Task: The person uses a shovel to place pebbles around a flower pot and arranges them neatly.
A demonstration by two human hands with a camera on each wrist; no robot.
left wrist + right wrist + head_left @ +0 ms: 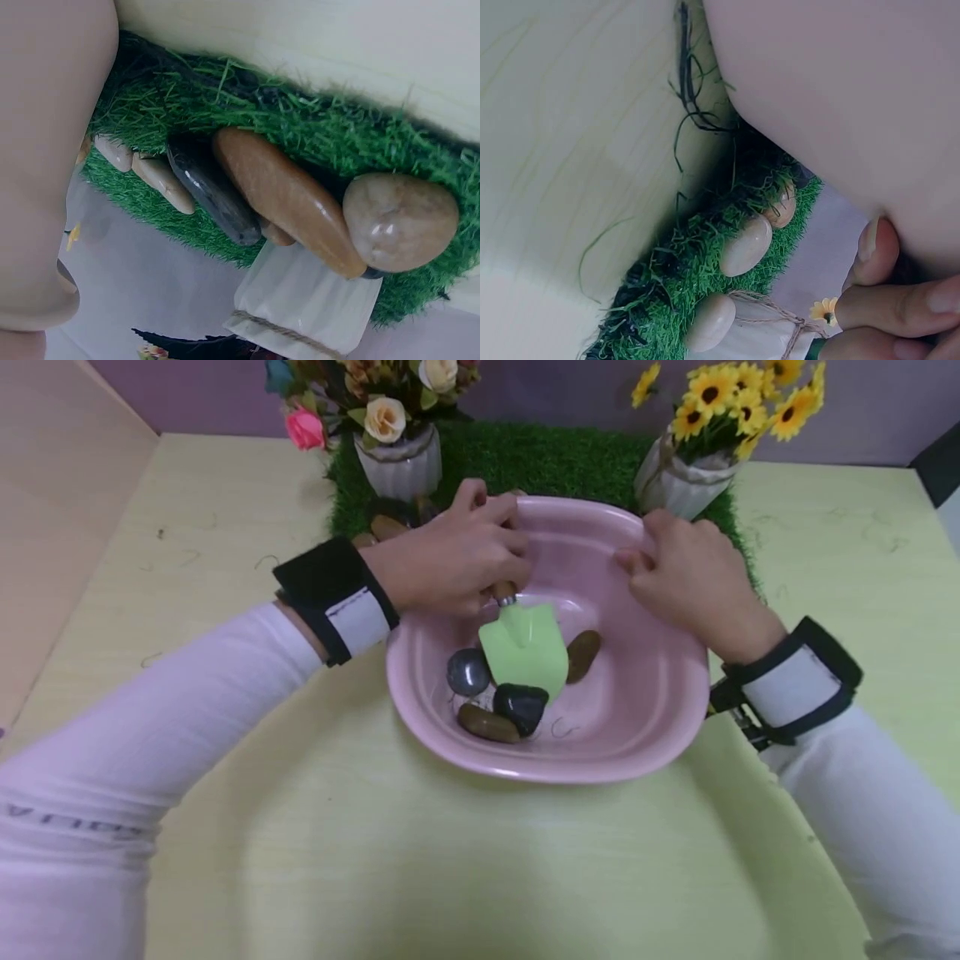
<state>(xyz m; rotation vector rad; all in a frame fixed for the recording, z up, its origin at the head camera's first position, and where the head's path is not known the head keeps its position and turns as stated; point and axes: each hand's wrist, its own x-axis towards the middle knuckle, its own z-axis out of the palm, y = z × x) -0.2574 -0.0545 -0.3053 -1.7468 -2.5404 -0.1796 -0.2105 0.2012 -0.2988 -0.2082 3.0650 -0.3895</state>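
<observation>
My left hand (pixel 465 556) grips the short wooden handle of a small trowel at the pink basin's back-left side. The trowel's light green blade (pixel 525 647) points down into the basin (pixel 547 770). Inside the basin, a black stone (pixel 521 707) overlaps the blade's lower end. A grey round stone (pixel 468 672) and a brown stone (pixel 487 723) lie beside it, with another brown stone (pixel 584 656) right of the blade. My right hand (pixel 693 581) holds the basin's back-right rim, its fingers (pixel 889 307) curled at the edge. Most of the trowel handle is hidden by my left hand.
Behind the basin lies a green turf mat (pixel 540 456) bearing two white vases, one with mixed flowers (pixel 385 420), one with yellow flowers (pixel 712 389). Brown (pixel 289 199), black (pixel 210 191) and pale stones (pixel 746 246) sit along the mat. Loose grass strands dot the table.
</observation>
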